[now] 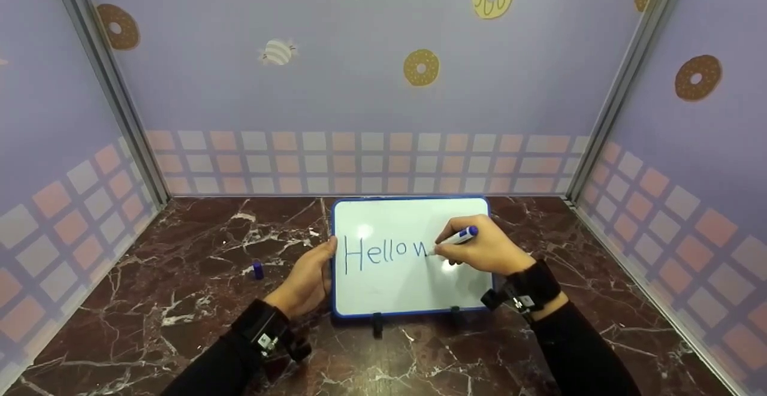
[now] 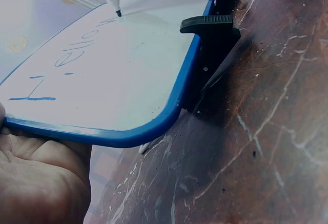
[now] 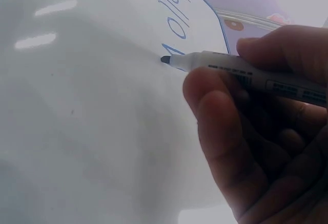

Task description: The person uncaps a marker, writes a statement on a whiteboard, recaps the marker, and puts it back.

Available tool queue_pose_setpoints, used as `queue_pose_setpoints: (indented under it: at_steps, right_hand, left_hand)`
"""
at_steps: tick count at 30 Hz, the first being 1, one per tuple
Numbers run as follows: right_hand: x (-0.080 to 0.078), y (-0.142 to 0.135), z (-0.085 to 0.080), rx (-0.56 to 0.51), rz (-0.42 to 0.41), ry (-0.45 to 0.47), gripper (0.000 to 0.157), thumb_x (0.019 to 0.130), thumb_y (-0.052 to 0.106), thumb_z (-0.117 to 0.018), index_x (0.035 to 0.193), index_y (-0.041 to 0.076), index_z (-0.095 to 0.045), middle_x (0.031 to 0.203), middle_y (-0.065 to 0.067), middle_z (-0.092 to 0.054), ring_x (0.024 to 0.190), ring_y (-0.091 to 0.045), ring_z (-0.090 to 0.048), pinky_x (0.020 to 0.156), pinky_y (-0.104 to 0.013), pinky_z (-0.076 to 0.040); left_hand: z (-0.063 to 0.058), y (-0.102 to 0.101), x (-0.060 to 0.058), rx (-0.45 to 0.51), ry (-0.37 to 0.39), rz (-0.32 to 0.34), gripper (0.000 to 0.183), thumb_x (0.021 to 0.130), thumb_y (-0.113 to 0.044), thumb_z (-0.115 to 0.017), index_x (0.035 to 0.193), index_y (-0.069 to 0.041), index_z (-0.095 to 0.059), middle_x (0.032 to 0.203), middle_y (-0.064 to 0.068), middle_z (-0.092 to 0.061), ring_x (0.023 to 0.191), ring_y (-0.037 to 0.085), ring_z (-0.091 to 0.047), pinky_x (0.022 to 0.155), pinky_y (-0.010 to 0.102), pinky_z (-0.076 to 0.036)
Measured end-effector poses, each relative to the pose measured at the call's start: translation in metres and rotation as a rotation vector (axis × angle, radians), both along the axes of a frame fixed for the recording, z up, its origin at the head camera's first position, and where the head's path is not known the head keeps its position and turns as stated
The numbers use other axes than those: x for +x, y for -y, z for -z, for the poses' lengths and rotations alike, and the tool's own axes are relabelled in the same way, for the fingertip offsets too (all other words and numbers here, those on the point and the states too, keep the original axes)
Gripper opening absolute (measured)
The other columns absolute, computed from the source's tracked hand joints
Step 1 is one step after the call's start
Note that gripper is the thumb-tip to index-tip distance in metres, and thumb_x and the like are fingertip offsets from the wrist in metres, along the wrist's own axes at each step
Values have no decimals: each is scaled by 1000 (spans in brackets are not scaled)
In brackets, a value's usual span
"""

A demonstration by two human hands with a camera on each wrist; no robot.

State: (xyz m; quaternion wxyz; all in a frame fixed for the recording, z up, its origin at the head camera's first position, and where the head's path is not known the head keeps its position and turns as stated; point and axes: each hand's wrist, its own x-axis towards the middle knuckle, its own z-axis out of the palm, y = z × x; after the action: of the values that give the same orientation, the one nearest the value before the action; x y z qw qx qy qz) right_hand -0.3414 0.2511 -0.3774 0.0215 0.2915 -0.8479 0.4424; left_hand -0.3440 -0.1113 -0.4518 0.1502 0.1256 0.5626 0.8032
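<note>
A blue-framed whiteboard [image 1: 389,291] stands tilted on black stand feet [image 1: 377,325], with "Hello" and part of another letter in blue on it. My left hand [image 1: 304,279] grips its left edge, thumb at the front; in the left wrist view the palm [image 2: 43,183] lies behind the frame. My right hand [image 1: 485,246] pinches a white marker [image 1: 460,236] with a blue end. In the right wrist view, the marker's dark tip [image 3: 165,59] is at the end of the last letter; whether it touches the board is hard to tell.
A blue marker cap [image 1: 257,270] lies on the dark red marbled table [image 1: 204,300], left of the whiteboard. Patterned panels [image 1: 359,102] enclose the back and both sides, with metal posts [image 1: 114,84] at the corners.
</note>
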Motion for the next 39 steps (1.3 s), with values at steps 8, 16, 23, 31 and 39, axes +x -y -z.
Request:
queue_pose_setpoints:
  at_steps: [8, 16, 23, 31, 39]
  right_hand:
    - [-1, -1, -1, -23, 17, -20, 8, 101, 18, -86, 100, 11, -83, 92, -10, -82, 71, -22, -76, 62, -40, -67]
    - [-1, -1, -2, -57, 30, -58, 10, 100, 17, -87, 100, 8, -83, 90, -15, -82, 70, -28, -77, 61, -30, -65]
    - [-1, -1, -2, -74, 42, -115, 8, 100, 14, -87, 101, 7, -82, 85, -14, -81, 67, -25, -75, 60, -25, -62]
    - [-1, -3, -2, -84, 59, -130, 9, 100, 14, -87, 102, 6, -83, 84, -13, -81, 68, -22, -75, 60, -25, -63]
    - [-1, -3, -2, -87, 72, -133, 9, 99, 12, -88, 101, 6, -82, 83, -12, -80, 67, -21, -75, 59, -24, -61]
  left_hand:
    - [0, 0, 0, 12, -4, 10, 55, 125, -37, -34, 160, 6, -40, 131, 9, -75, 117, 23, -75, 99, 45, -65]
    - [0, -1, 0, 15, 9, -16, 53, 124, -36, -36, 157, 5, -44, 128, 8, -77, 114, 23, -76, 97, 44, -66]
    - [0, -1, 1, 16, 3, -8, 54, 124, -37, -37, 156, 5, -45, 128, 9, -77, 114, 24, -76, 97, 45, -66]
    - [0, 0, 1, 15, -2, 10, 56, 124, -37, -36, 161, 5, -40, 131, 9, -76, 116, 23, -76, 98, 45, -66]
    - [0, 0, 0, 13, 3, 10, 56, 124, -38, -36, 160, 5, -40, 130, 9, -77, 115, 23, -76, 99, 44, -66]
